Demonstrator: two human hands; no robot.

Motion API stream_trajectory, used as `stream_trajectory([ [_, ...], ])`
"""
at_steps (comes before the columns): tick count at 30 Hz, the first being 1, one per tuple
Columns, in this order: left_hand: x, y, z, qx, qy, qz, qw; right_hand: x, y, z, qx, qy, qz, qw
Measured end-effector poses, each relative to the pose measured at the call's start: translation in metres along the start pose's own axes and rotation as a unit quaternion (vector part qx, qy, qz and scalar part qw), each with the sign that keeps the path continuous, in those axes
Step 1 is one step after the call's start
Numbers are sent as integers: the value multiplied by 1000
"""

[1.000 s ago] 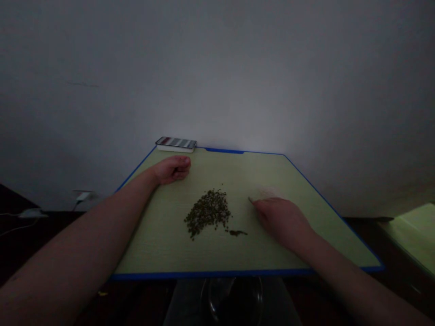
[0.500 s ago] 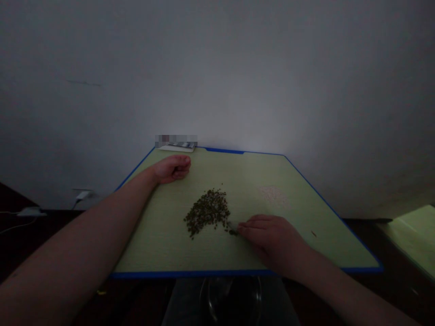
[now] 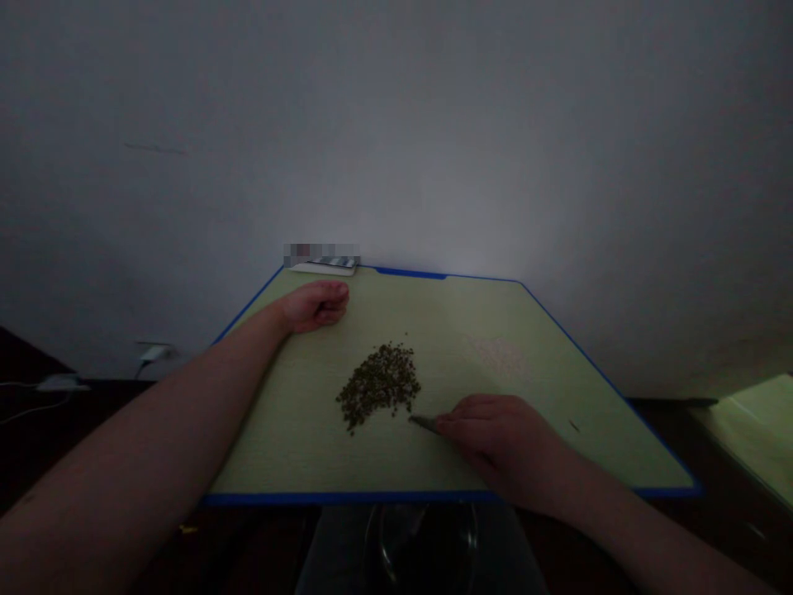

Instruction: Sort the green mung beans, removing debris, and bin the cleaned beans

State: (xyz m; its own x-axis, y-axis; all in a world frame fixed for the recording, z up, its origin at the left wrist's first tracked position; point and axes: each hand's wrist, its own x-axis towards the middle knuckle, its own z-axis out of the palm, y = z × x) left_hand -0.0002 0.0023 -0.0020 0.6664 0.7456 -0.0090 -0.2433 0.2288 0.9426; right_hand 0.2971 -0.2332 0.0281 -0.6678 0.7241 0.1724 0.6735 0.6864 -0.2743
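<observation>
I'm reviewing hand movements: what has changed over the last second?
The right hand has shifted toward the wearer and slightly left, fingertips now near the dark pile. A small pointed thing juts from its pinch; whether it was held earlier is unclear. The dark scrap there no longer shows separately. The left hand stays a fist; the pile looks unmoved.

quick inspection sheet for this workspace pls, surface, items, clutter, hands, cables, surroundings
Surface: pale tabletop, blue edging.
Items: loose pile of small dark pieces; pale scatter, too faint to identify.
Clutter: thin dark sliver at right; white object at far left, top pixelated.
Hands: left hand curled, contents unclear; right hand pinching a small narrow thing beside the pile.
Cables: white cable at left, off the table.
Surroundings: grey wall; dark glossy round thing below the near edge.
</observation>
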Motion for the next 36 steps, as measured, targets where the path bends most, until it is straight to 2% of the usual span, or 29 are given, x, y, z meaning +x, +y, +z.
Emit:
stream_trajectory([
  [9, 0, 1, 1, -5, 0, -2, 1000, 8, 3, 4, -28, 12, 45, 999],
  [18, 0, 0, 0, -7, 3, -9, 1000, 8, 1, 3, 7, -9, 4, 1000],
  [23, 1, -1, -1, -3, -9, -10, 1000, 10, 0, 4, 2, 0, 24, 1000],
  [32, 1, 1, 0, 6, -9, -13, 1000, 28, -2, 2, -38, -26, 50, 998],
  [36, 0, 1, 3, 7, -15, -11, 1000, 26, -2, 3, -34, -13, 63, 997],
])
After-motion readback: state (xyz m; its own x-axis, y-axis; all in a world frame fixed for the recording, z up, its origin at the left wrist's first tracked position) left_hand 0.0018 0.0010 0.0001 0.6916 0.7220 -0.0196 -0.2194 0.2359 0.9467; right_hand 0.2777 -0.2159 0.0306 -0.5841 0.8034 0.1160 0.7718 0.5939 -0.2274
